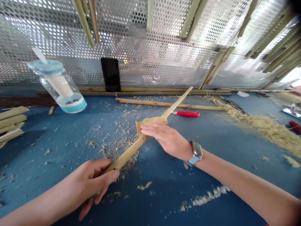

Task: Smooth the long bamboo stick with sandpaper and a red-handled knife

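A long bamboo strip (128, 153) runs diagonally over the blue table, its far tip pointing up and right. My left hand (97, 179) grips the near end between thumb and fingers. Around the middle of the strip is a folded tan sheet (141, 125), which looks like sandpaper. My right hand (164, 136), wearing a watch (196, 150), presses on this sheet with its fingers together; the thumb is hidden. Just beyond the right hand lies a knife with a red handle (188, 114).
On the blue table (94, 119) are a clear bottle (68, 91), bamboo pieces (13, 121) at left, a thin bamboo stick (141, 102) and shavings (265, 125) at right. A phone (111, 74) leans against the perforated metal screen (160, 69).
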Available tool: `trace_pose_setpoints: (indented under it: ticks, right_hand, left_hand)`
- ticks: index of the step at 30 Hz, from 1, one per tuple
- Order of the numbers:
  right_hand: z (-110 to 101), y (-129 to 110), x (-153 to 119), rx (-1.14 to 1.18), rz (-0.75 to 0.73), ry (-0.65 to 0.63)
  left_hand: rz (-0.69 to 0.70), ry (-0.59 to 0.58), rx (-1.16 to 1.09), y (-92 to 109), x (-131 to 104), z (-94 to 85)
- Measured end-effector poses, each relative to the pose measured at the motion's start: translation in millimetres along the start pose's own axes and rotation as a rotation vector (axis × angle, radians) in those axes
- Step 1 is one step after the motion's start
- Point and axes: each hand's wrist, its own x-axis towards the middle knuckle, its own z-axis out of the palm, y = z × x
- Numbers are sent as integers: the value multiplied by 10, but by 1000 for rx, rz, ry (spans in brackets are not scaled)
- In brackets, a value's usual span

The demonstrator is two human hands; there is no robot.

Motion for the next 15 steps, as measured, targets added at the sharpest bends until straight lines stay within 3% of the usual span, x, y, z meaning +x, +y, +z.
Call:
trace_pose_setpoints:
  ticks: [3, 10, 15]
  right_hand:
    - [-11, -51, 18, -36, -80, -80]
    - [-243, 541, -23, -107, 4, -69]
    - [-269, 706, -58, -76, 87, 0]
  left_hand:
    - [4, -13, 12, 28, 15, 9]
    - [32, 16, 18, 57, -13, 11]
    - [92, 19, -82, 40, -18, -10]
